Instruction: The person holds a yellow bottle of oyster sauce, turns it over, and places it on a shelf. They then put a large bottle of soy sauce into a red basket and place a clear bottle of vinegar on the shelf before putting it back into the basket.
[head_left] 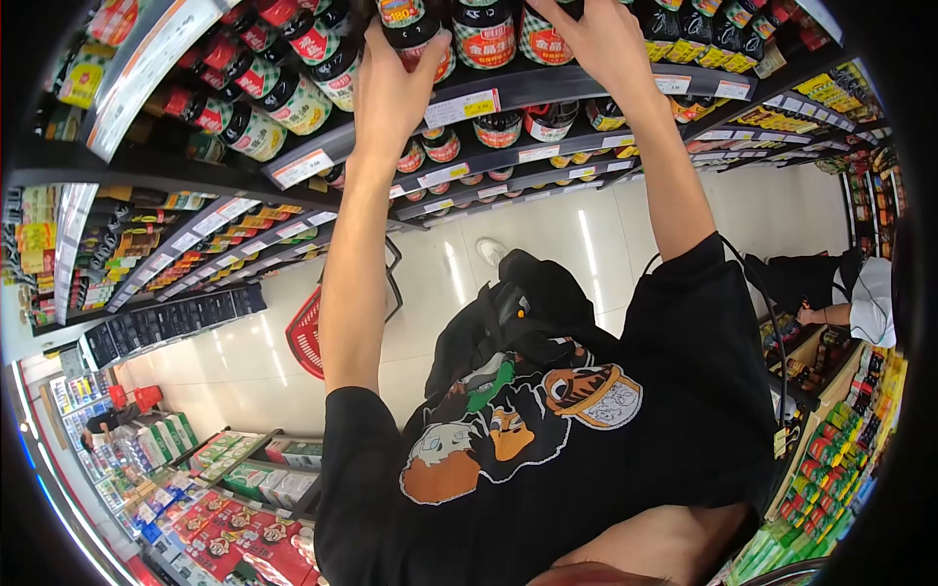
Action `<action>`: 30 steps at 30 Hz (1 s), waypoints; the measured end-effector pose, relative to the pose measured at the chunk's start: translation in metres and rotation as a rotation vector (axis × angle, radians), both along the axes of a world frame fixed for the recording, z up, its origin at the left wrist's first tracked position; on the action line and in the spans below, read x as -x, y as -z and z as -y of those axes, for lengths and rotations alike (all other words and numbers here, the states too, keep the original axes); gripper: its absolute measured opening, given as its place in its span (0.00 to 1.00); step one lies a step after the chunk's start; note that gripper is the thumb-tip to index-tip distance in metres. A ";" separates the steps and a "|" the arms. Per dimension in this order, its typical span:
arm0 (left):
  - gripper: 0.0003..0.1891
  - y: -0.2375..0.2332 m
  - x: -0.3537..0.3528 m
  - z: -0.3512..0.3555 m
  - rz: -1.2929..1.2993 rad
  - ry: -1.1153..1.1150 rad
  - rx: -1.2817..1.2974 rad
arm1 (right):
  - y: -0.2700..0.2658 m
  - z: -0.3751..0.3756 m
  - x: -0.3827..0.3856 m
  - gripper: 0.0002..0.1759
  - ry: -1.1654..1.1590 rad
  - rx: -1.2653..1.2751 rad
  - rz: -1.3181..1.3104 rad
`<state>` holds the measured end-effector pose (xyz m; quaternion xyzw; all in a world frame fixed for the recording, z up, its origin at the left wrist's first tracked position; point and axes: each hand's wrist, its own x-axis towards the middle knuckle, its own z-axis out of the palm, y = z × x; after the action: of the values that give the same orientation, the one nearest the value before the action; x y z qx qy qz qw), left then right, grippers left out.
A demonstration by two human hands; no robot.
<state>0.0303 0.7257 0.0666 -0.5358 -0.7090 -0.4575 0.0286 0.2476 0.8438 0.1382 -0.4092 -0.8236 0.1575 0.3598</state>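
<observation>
My left hand (386, 98) is wrapped round a dark sauce bottle (408, 37) with an orange and yellow label, at the upper edge of the view. Thumb and fingers lie on either side of it. To the right, my right hand (601, 39) reaches up to a dark soy sauce bottle (547, 43) with a red label, thumb across its upper front and fingers on its far side. The fingertips are cut off by the frame. Another soy sauce bottle (484, 39) stands on the shelf between my hands.
A black shelf edge (557, 83) with price tags runs below the bottles, with lower stocked shelves under it. A red shopping basket (305, 332) sits on the pale floor (430, 283). Another person (865, 308) stands at the right. Red boxes (230, 537) are stacked at lower left.
</observation>
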 end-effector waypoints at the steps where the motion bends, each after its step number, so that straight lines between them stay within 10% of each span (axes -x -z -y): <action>1: 0.41 -0.009 -0.010 0.005 0.065 -0.033 0.015 | -0.001 -0.002 0.002 0.33 0.003 0.005 -0.003; 18: 0.50 -0.013 -0.021 0.014 0.151 -0.070 0.108 | 0.001 -0.011 -0.004 0.26 -0.096 0.034 -0.020; 26: 0.46 -0.009 -0.025 0.019 0.288 -0.036 0.094 | 0.035 0.028 -0.009 0.36 -0.278 -0.053 -0.586; 30: 0.47 -0.011 -0.033 0.016 0.201 -0.109 0.102 | 0.013 0.034 0.014 0.42 -0.280 0.183 -0.250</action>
<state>0.0635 0.7095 0.0779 -0.4488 -0.7588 -0.4698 -0.0451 0.2340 0.8101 0.1251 -0.2988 -0.8037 0.3298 0.3951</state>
